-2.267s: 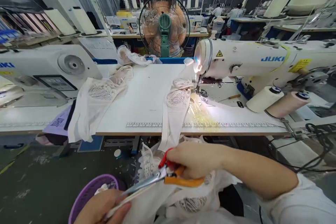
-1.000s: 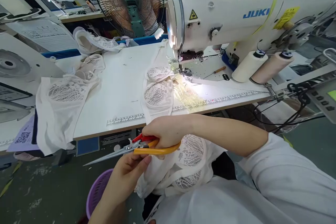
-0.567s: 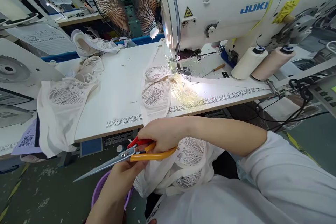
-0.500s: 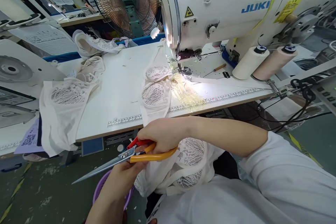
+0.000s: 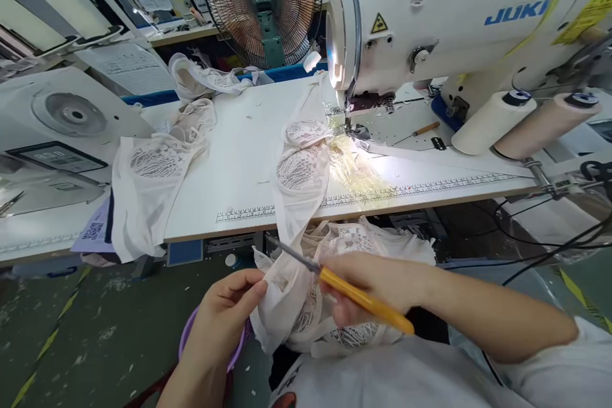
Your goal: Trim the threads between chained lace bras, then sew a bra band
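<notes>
In the head view my left hand (image 5: 229,309) pinches the edge of a white lace bra (image 5: 287,296) between thumb and fingertips. This fabric hangs from the table edge over my lap. My right hand (image 5: 368,274) is closed round orange-handled scissors (image 5: 366,301), whose blades point up and left over the hanging fabric, near the table edge. Whether the blades touch the cloth I cannot tell. More white lace bras (image 5: 354,239) are bunched on my lap, partly behind my right hand. On the tabletop lie white lace cups (image 5: 300,169), joined to the hanging piece.
A sewing machine (image 5: 444,32) stands at the right with thread cones (image 5: 495,121) beside it. Left of it are a second machine (image 5: 52,121) and a draped white bra (image 5: 153,172). A fan (image 5: 261,6) stands behind. Below my left hand is a purple bin (image 5: 186,331).
My right hand has moved right and down with the scissors, which now point up-left. My left hand has come away from the scissors and now holds white fabric. The view has shifted left.
</notes>
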The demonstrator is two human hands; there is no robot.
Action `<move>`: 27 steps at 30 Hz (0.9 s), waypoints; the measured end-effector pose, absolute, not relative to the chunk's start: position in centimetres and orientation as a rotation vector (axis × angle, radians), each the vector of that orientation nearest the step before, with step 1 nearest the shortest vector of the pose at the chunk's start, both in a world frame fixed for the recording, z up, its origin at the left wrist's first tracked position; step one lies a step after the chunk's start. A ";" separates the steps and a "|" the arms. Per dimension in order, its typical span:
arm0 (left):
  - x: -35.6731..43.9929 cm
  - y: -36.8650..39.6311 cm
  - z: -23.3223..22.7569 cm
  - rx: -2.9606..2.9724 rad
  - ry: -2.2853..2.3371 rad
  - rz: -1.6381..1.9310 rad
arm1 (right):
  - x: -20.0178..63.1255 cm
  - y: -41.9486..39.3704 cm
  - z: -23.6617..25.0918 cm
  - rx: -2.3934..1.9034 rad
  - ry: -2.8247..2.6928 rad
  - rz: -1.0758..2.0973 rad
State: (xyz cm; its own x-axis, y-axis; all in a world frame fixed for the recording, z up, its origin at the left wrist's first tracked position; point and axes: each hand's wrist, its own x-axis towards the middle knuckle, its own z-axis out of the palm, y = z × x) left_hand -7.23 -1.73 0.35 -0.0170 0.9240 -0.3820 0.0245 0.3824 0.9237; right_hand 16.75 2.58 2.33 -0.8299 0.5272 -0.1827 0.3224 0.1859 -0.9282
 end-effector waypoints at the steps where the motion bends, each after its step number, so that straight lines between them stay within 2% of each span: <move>1: -7.3 -1.8 0.4 0.918 1.411 0.934 | 17.0 2.0 1.9 -0.843 -2.347 1.729; 5: -7.3 -1.8 0.8 0.873 1.432 1.018 | 16.8 0.7 0.9 -1.004 -2.541 1.625; 19: -5.8 -2.3 2.0 0.937 1.435 0.998 | 14.7 0.3 2.1 -1.146 -2.552 1.515; 27: -5.9 -2.3 2.4 0.962 1.451 0.961 | 14.1 0.2 1.8 -1.215 -2.400 1.644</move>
